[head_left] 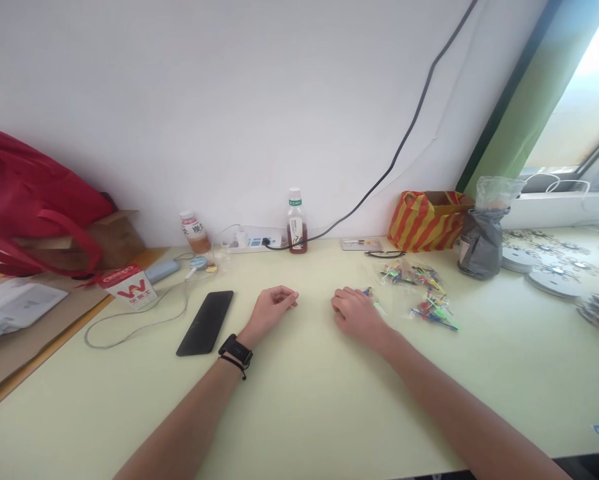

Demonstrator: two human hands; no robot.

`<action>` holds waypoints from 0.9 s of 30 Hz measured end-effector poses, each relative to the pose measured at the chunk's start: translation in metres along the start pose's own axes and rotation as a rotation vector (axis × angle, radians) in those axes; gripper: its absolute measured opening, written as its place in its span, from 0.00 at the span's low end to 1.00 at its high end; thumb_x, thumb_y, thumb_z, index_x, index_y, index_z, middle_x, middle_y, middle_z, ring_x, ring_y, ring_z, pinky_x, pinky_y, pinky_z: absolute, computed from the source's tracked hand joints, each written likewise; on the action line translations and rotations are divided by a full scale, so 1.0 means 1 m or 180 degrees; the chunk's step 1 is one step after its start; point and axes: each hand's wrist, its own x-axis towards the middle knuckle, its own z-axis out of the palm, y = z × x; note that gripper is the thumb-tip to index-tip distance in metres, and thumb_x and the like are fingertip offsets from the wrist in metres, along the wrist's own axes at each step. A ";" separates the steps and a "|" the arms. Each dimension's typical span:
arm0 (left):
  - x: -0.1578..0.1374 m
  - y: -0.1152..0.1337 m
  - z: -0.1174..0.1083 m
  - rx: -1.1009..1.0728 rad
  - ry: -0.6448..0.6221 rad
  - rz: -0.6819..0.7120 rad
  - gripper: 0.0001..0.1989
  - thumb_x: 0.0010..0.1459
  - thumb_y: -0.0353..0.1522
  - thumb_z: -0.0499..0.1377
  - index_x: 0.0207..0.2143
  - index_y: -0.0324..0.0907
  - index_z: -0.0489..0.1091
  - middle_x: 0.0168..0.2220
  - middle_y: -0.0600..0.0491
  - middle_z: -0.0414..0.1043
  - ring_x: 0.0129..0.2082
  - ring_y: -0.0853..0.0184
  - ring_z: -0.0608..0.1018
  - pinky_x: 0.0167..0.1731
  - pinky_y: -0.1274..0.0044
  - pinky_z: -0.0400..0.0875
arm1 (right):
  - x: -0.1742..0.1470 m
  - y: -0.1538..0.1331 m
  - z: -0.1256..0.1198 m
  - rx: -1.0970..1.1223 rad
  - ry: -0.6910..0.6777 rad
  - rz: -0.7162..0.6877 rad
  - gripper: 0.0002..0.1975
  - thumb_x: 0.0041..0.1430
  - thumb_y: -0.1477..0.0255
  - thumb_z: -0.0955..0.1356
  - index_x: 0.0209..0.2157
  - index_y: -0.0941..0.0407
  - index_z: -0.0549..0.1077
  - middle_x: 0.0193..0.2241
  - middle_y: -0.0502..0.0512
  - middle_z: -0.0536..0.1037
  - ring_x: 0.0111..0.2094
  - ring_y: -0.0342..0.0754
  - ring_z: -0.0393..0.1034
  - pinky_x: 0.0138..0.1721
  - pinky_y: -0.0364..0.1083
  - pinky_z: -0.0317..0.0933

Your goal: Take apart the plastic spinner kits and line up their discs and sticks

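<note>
My left hand (271, 311) rests on the pale green table (299, 400) with its fingers loosely curled and the thumb against them. Nothing shows in it. A black watch (236, 349) and a dark cord circle that wrist, and a black phone (206, 323) lies just left of it. My right hand (357, 315) lies palm down, fingers curled in, with no object visible in them. Right behind it, partly covered, is a small bag with blue and green pieces (368, 292). More clear bags of colourful small parts (434, 308) lie to its right.
By the wall stand a drink bottle (295, 223), another bottle (195, 233) and a power strip (256, 243). A striped bag (424, 223) and a grey bag (482, 247) are at the back right, beside stacked round discs (554, 280). Left are a red bag (34, 193) and a white-red box (129, 287).
</note>
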 end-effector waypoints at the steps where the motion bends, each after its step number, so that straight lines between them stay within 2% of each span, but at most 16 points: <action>1: 0.000 0.000 0.000 0.0017 -0.0018 0.0010 0.20 0.55 0.48 0.68 0.35 0.39 0.78 0.31 0.48 0.81 0.34 0.63 0.81 0.37 0.74 0.74 | 0.000 0.002 0.000 -0.0042 -0.0033 0.0125 0.09 0.58 0.84 0.64 0.33 0.57 0.74 0.38 0.58 0.77 0.43 0.53 0.69 0.42 0.49 0.57; 6: -0.001 0.000 0.001 0.0136 -0.0076 0.0069 0.18 0.58 0.47 0.66 0.35 0.40 0.78 0.32 0.49 0.81 0.34 0.63 0.81 0.38 0.74 0.73 | -0.002 0.024 -0.003 -0.0168 0.0016 0.0736 0.09 0.59 0.83 0.64 0.35 0.58 0.74 0.42 0.62 0.78 0.47 0.57 0.69 0.46 0.51 0.58; 11: -0.002 0.001 0.003 0.0334 -0.0116 0.0187 0.16 0.59 0.45 0.66 0.35 0.40 0.78 0.30 0.49 0.81 0.33 0.62 0.81 0.37 0.74 0.72 | -0.002 0.039 -0.003 -0.0063 0.0225 0.1045 0.07 0.63 0.80 0.64 0.38 0.59 0.75 0.41 0.65 0.78 0.48 0.59 0.69 0.50 0.54 0.61; 13: -0.004 0.003 0.005 0.0435 -0.0106 0.0257 0.16 0.60 0.45 0.65 0.34 0.40 0.78 0.30 0.50 0.80 0.33 0.63 0.80 0.36 0.74 0.71 | -0.002 0.034 -0.003 0.0231 0.0467 0.0902 0.07 0.64 0.78 0.65 0.41 0.58 0.75 0.43 0.64 0.78 0.51 0.59 0.68 0.54 0.54 0.61; 16: -0.011 0.010 0.012 0.0613 -0.0089 0.0454 0.18 0.64 0.46 0.61 0.39 0.41 0.78 0.34 0.50 0.80 0.35 0.62 0.80 0.35 0.74 0.71 | -0.004 0.015 -0.004 0.0933 0.0708 0.0334 0.11 0.67 0.75 0.65 0.49 0.57 0.74 0.48 0.62 0.78 0.55 0.57 0.68 0.56 0.54 0.64; 18: -0.017 0.019 0.017 0.0599 -0.0117 0.0564 0.20 0.67 0.48 0.58 0.47 0.43 0.77 0.41 0.49 0.81 0.41 0.61 0.81 0.38 0.73 0.73 | -0.007 -0.001 -0.005 0.1412 0.0646 -0.0140 0.17 0.69 0.72 0.65 0.58 0.55 0.70 0.53 0.60 0.76 0.58 0.55 0.66 0.60 0.54 0.63; 20: -0.025 0.029 0.022 0.0466 -0.0288 0.0610 0.23 0.69 0.48 0.56 0.58 0.45 0.72 0.51 0.48 0.79 0.49 0.59 0.80 0.47 0.71 0.74 | -0.012 -0.017 -0.007 0.1766 0.0506 -0.0507 0.27 0.70 0.68 0.66 0.67 0.52 0.61 0.63 0.60 0.69 0.65 0.54 0.60 0.65 0.55 0.59; 22: -0.033 0.038 0.027 0.0310 -0.0514 0.0650 0.27 0.70 0.47 0.54 0.66 0.48 0.65 0.62 0.47 0.72 0.59 0.57 0.75 0.56 0.68 0.71 | -0.016 -0.031 -0.009 0.2029 0.0313 -0.0696 0.39 0.69 0.61 0.68 0.74 0.51 0.48 0.71 0.62 0.56 0.72 0.55 0.49 0.70 0.58 0.52; 24: -0.040 0.044 0.034 0.0109 -0.0675 0.0677 0.28 0.71 0.47 0.53 0.70 0.50 0.60 0.68 0.47 0.64 0.68 0.54 0.67 0.63 0.65 0.66 | -0.019 -0.042 -0.013 0.2290 0.0070 -0.0720 0.50 0.66 0.53 0.69 0.76 0.50 0.37 0.75 0.62 0.45 0.75 0.57 0.37 0.72 0.61 0.44; 27: -0.048 0.046 0.046 -0.0158 -0.0864 0.0651 0.30 0.71 0.46 0.54 0.72 0.55 0.54 0.75 0.51 0.49 0.72 0.52 0.58 0.68 0.60 0.59 | -0.023 -0.055 -0.018 0.2743 -0.0229 -0.0557 0.55 0.63 0.48 0.71 0.76 0.48 0.34 0.75 0.63 0.40 0.75 0.61 0.28 0.72 0.66 0.37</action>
